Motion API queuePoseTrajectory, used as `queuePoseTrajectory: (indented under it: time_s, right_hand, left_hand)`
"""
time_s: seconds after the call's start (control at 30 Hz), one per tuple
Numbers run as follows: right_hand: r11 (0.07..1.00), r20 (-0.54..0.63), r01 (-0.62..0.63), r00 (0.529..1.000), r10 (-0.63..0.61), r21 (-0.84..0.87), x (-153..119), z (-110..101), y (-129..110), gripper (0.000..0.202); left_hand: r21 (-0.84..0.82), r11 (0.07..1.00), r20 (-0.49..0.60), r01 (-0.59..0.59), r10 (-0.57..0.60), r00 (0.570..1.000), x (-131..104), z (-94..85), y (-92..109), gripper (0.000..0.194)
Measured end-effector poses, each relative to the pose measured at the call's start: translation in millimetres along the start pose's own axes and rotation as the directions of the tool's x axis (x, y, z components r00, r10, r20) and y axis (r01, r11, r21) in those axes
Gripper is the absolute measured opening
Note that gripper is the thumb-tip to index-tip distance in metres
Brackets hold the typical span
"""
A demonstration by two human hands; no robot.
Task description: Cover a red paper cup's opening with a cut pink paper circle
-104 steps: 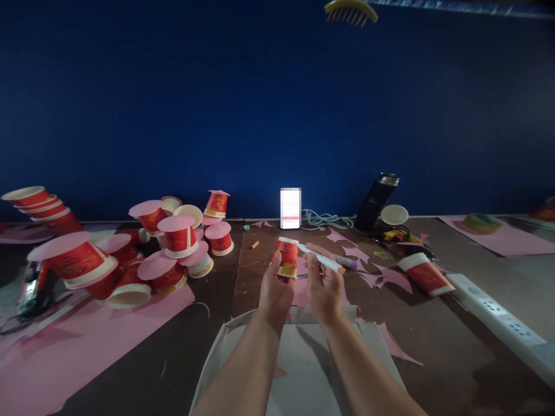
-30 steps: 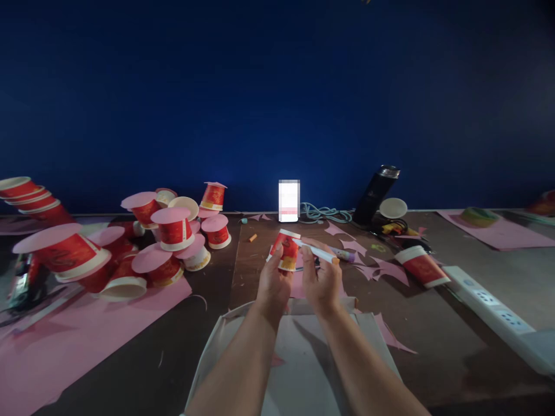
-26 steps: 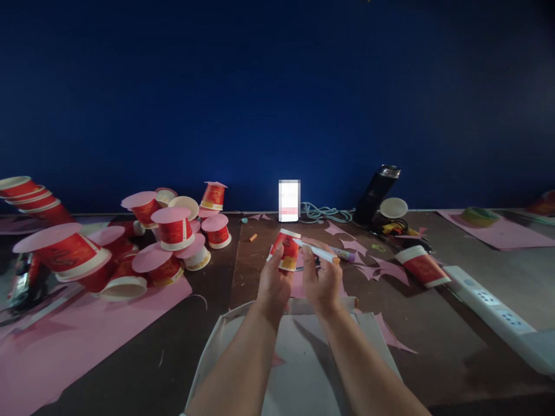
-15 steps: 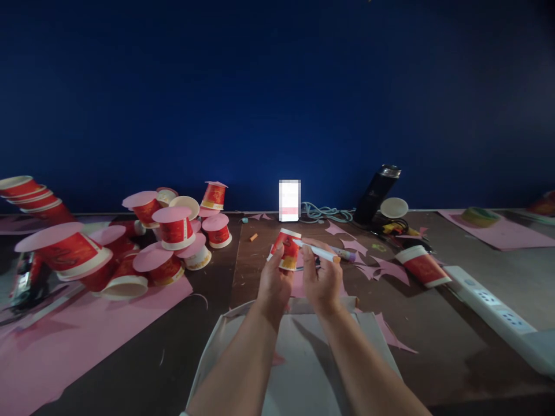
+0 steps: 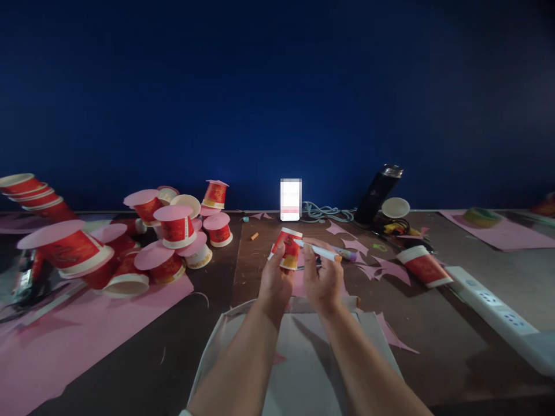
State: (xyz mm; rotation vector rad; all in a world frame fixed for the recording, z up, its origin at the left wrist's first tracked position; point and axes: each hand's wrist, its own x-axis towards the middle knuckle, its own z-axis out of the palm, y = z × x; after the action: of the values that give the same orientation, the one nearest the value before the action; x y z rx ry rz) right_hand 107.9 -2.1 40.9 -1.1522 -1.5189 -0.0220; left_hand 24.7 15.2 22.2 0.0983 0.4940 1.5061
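My left hand (image 5: 276, 282) is closed round a small red paper cup (image 5: 289, 245) with a white rim, its thumb on the cup's near side. In my right hand (image 5: 323, 280) is a white marker (image 5: 319, 251) with an orange end, pinched between the fingers. The marker's tip points left at the cup's side, touching it or very near it. Both hands are over the front of the brown table (image 5: 255, 271), just beyond a white box.
Red cups with pink paper discs (image 5: 174, 226) pile up at the left by a pink sheet (image 5: 99, 341). Behind my hands stands a lit phone (image 5: 291, 200). Rightward are pink scraps (image 5: 392, 270), a black flask (image 5: 376, 196), a tipped cup (image 5: 425, 267) and a power strip (image 5: 494, 306). The open box (image 5: 303, 358) is nearest.
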Motion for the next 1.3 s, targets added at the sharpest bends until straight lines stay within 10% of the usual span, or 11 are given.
queuePoseTrajectory:
  time_s: [1.3]
  right_hand:
    - [0.999, 0.001, 0.022, 1.0, -0.022, -0.026, -0.9, 1.3, -0.7, 0.018]
  left_hand:
    - [-0.021, 1.0, -0.033, 0.0, -0.001, 0.999, -1.4, 2.2, 2.5, 0.012]
